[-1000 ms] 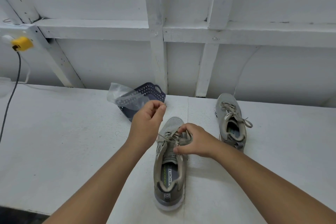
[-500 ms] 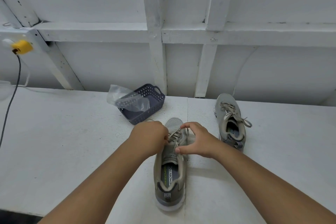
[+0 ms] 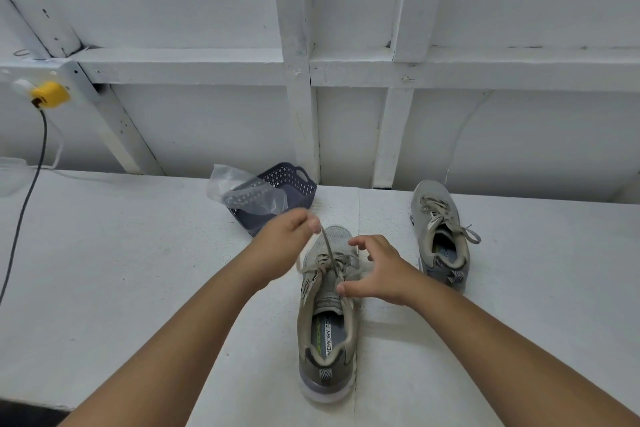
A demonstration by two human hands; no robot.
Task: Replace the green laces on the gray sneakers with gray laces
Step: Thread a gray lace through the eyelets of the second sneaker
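Note:
A gray sneaker (image 3: 327,326) lies in front of me on the white table, toe pointing away. Its olive-green lace (image 3: 327,250) runs up from the eyelets to my left hand (image 3: 287,246), which pinches the lace end above the toe. My right hand (image 3: 379,270) hovers over the right side of the shoe's lacing, fingers spread and curved, thumb tip touching the tongue area, holding nothing. A second gray sneaker (image 3: 441,236) with its lace tied stands further right.
A dark blue perforated basket (image 3: 298,184) with a clear plastic bag (image 3: 242,192) in it sits behind the near shoe by the wall. A yellow plug (image 3: 50,95) and black cable (image 3: 26,198) hang at the far left. The table's front edge is bottom left.
My left hand has lifted up and back from the eyelets, drawing a length of lace out. My right hand has opened and shifted slightly right off the laces.

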